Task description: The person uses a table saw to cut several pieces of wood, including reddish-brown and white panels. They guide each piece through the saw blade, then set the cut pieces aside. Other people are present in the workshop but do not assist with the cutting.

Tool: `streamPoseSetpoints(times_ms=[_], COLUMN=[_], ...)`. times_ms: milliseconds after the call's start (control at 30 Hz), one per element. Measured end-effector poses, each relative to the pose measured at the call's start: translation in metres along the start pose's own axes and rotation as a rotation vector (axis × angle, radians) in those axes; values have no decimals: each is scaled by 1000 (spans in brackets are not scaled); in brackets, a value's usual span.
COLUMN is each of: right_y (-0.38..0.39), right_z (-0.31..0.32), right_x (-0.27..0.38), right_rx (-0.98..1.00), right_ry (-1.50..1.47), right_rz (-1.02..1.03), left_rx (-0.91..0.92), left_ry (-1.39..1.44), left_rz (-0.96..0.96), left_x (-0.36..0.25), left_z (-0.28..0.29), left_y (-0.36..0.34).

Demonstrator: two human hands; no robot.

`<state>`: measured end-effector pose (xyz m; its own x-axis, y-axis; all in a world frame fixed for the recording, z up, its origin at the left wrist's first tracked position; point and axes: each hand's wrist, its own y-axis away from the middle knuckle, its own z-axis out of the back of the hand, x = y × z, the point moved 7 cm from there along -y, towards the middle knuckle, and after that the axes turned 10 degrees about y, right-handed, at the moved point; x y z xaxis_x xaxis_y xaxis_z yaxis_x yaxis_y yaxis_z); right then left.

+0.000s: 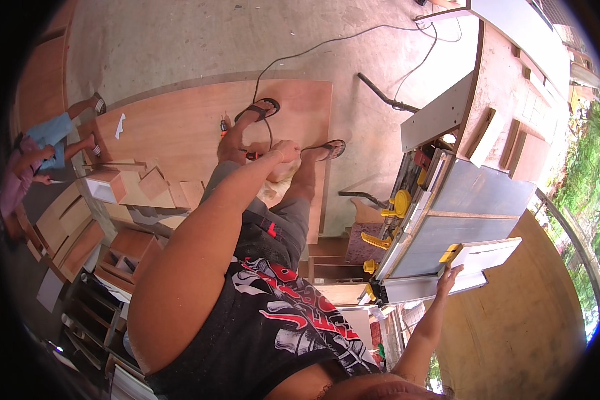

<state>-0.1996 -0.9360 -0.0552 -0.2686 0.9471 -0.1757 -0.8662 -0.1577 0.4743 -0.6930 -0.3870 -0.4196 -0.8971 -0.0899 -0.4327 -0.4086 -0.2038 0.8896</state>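
here, right fingers [454,271] against one white board [492,252], two sandals [271,106]

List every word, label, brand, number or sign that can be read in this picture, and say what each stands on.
Black shirt: large, stylised red and white lettering, partly lost in folds; its wording is not copied here.
Yellow piece by the right hand: dark marks, too small to read.
Grey shorts: a red patch, too small to tell whether it bears lettering.
No other text is readable.
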Motion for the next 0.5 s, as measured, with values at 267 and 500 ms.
streamPoseSetpoints(times_ms=[267, 500], right_y=[0, 1], right_z=[0, 1], right_x=[0, 2], right_rx=[16, 22], right_ry=[-9, -28], right_rz=[-13, -12], left_rx=[-4, -15], left_ry=[-11, -25], left_rz=[-25, -8], left_x=[-3, -5], left_z=[1, 6], left_y=[6, 10])
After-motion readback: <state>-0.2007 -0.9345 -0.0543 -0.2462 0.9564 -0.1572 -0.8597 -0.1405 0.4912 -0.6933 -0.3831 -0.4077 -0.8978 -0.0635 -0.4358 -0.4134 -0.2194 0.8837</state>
